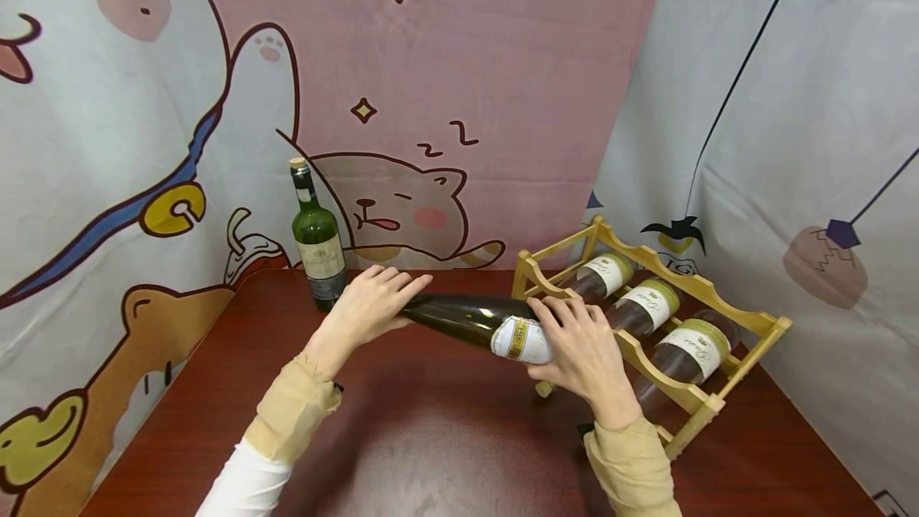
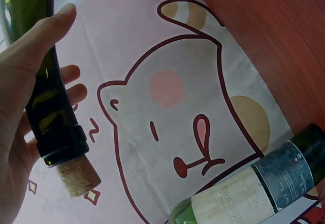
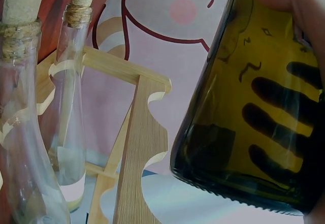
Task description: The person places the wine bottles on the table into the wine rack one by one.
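Observation:
Both hands hold a dark green wine bottle (image 1: pixel 459 316) above the table, lying nearly level with its neck to the left. My left hand (image 1: pixel 376 305) grips the neck; the left wrist view shows a cork (image 2: pixel 78 177) in the mouth, with thumb and fingers around the glass. Toward the base, my right hand (image 1: pixel 583 348) grips the body, partly covering a white-and-gold label (image 1: pixel 518 338). Through the glass in the right wrist view, its fingers (image 3: pixel 274 94) show as dark shapes. Just behind the left hand stands a green wine bottle (image 1: pixel 316 234), corked and upright.
At right, a wooden wine rack (image 1: pixel 695 427) stands close beside the right hand. On its upper tier lie three clear, corked bottles (image 1: pixel 698 348) with white labels. A printed cloth (image 1: pixel 531 86) hangs behind the dark red table (image 1: pixel 431 437).

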### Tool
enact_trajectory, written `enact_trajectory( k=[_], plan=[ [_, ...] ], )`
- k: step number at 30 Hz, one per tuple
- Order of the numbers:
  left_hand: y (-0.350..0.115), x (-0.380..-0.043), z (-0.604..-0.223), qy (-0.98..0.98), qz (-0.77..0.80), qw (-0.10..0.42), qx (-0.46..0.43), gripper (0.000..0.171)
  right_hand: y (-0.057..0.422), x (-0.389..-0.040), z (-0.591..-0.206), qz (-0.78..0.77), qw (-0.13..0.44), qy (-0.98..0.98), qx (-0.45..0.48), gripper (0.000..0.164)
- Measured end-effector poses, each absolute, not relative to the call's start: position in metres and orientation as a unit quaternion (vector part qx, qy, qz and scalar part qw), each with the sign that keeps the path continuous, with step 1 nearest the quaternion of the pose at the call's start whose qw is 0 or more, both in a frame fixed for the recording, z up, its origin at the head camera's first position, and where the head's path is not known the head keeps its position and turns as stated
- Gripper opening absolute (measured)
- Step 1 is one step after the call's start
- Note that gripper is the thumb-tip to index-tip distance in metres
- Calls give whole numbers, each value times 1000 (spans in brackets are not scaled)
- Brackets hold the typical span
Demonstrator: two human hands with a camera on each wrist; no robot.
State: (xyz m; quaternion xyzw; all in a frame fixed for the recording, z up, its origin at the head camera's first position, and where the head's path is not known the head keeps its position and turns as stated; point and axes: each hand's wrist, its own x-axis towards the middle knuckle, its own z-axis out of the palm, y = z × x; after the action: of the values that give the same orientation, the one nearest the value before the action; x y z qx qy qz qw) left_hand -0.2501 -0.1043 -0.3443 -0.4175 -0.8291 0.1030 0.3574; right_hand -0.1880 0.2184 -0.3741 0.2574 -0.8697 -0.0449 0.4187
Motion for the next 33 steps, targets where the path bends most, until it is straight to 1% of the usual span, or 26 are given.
enact_trajectory(
  k=[5, 12, 17, 21, 28, 33],
  plan=[
    [-104, -251, -343, -848, 107, 317, -412, 70, 218, -188, -374, -47, 423, -867, 260, 98],
    [-103, -257, -344, -883, 56, 256, -390, 55, 219, -188, -373, -50, 424, -866, 262, 98],
    [-104, -259, -344, -895, 39, 224, -384, 40, 219, -189, -374, -53, 424, -865, 265, 98],
    [-105, -260, -346, -897, 46, 217, -381, 35, 219, -189, -374, -56, 423, -864, 267, 99],
    [-106, -260, -350, -894, 41, 228, -384, 32, 220, -189, -374, -56, 417, -866, 270, 99],
    [-106, -260, -354, -900, 12, 214, -379, 30, 221, -190, -374, -44, 399, -875, 272, 96]
  ],
)
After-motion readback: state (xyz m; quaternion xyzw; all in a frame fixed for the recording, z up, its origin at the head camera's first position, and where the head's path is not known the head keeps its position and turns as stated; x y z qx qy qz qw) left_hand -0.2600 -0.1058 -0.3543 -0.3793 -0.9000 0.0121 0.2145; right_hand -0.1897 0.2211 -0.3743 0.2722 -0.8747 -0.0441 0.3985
